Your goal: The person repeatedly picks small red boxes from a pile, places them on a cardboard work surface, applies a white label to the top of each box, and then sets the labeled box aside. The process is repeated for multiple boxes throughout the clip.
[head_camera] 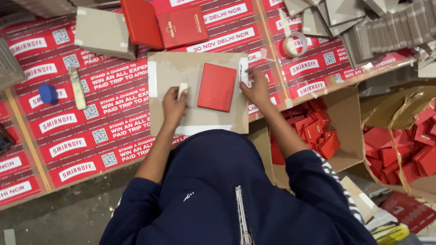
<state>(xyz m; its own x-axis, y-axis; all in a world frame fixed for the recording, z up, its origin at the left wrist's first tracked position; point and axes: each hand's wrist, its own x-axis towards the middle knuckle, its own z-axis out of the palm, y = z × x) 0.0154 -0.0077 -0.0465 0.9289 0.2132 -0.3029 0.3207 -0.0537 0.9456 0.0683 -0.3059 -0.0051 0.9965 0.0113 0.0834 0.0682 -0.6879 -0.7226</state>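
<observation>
Overhead view of the workbench. I see the left hand [174, 105] resting on a brown cardboard sheet [196, 115] at the centre of the frame, its fingers curled narrowly around a small cream-coloured block [182, 89], which it presses against the sheet. Just to the block's 3 o'clock lies a flat red rectangular cover [217, 87], slightly tilted, apart from the block and lying wholly on the sheet. The right hand [257, 90] sits at the cover's 3 o'clock, on the sheet's right edge; its fingertips touch a white strip [243, 71] there, but I cannot tell whether they pinch it or merely press it flat. At the sheet's 12 o'clock stands an open red box [170, 26]; at 2 o'clock, a roll of tape [295, 44]. At 9 o'clock, well apart, a blue cap [48, 94] lies beside a pale stick [77, 88]. At 4 o'clock, below the bench edge, a cardboard carton [345, 113] holds loose red pieces [315, 130].
</observation>
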